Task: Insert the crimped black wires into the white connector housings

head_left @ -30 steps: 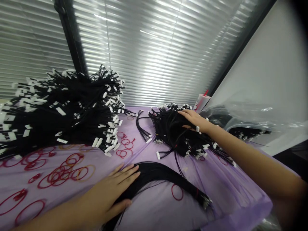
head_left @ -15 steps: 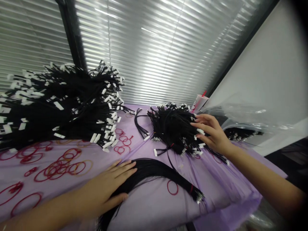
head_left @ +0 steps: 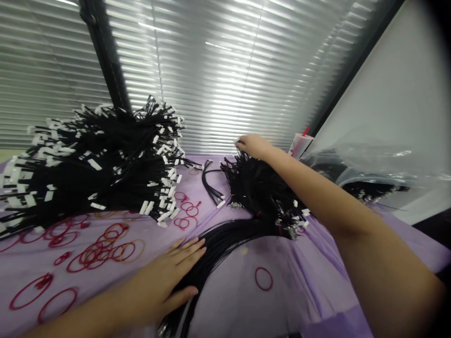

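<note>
My left hand (head_left: 165, 277) lies flat, fingers apart, on a long bundle of black wires (head_left: 214, 258) that curves across the purple cloth (head_left: 225, 286). My right hand (head_left: 254, 146) reaches over the far edge of a smaller heap of black wires (head_left: 259, 192), its fingertips curled and partly hidden. A tiny white piece shows at those fingertips. The bundle's metal-tipped end rests against the heap's near side. To the left stands a much larger heap of black wires with white connectors (head_left: 102, 159).
Several red rubber bands (head_left: 102, 251) lie on the cloth at left, and one band (head_left: 263, 279) lies alone. A few loose wires (head_left: 210, 188) lie between the heaps. A plastic bag holding wires (head_left: 373, 164) and a cup with a red straw (head_left: 300, 143) stand at right, before window blinds (head_left: 211, 70).
My right hand has moved from the heap's right side to its far edge. The bundle's metal-tipped end has swung up against the heap. My left hand stays on the bundle.
</note>
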### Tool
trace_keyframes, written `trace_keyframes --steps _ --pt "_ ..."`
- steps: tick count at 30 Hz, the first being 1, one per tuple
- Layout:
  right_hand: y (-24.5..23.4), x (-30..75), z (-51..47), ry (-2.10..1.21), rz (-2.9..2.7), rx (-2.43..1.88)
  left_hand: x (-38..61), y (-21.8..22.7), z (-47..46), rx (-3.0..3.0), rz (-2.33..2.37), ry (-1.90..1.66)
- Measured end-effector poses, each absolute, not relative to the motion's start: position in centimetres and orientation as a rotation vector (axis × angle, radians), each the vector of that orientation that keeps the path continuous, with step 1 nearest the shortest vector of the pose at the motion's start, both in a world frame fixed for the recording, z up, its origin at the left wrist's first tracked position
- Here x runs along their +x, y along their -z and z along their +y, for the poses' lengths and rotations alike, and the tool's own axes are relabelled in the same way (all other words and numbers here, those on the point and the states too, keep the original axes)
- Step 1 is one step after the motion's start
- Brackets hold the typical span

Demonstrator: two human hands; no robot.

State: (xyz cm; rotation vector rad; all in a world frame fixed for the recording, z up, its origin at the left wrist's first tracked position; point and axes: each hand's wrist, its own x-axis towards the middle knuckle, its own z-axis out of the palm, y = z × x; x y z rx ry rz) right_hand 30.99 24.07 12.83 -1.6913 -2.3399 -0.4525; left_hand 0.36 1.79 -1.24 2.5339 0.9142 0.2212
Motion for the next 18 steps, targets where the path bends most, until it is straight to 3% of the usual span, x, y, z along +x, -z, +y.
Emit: trace_keyframes --steps 8,18 --pt "-3.9 28.8 24.9 0.415 -2.594 -1.552 0.1 1.6 1.8 2.463 0.978 -0.249" --pt "-7.1 26.1 12.2 0.283 -2.530 -1.235 0.3 1.1 2.0 2.426 1.015 -0.533"
